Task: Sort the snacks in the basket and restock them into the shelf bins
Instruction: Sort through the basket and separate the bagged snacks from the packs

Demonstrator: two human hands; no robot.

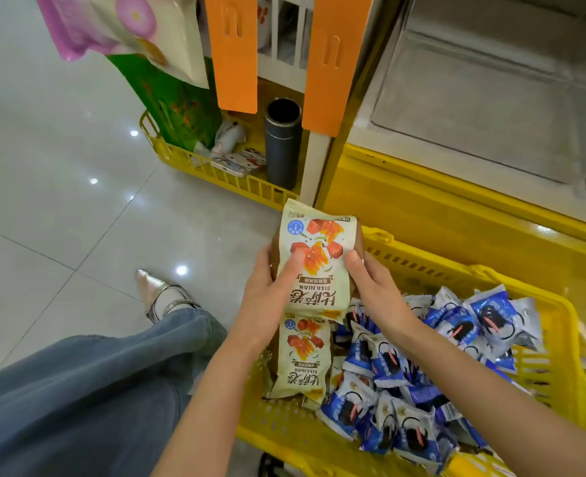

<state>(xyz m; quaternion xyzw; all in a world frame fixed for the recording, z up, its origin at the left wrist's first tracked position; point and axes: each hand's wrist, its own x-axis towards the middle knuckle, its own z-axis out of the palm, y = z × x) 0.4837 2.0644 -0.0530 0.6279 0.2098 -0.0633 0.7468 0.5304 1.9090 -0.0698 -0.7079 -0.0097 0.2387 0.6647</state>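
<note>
Currently the left grip (267, 290) and right grip (374, 287) are both clamped on a bundle of cream snack packs (319, 249), held over the far-left corner of the yellow basket (456, 274). Spare cream packs (301, 363) lie along its left edge, and blue packets (422, 390) fill the remainder. The clear shelf bin (474, 115) beyond the far edge shows no stock, so sorting appears to be under way and restocking largely outstanding.
</note>
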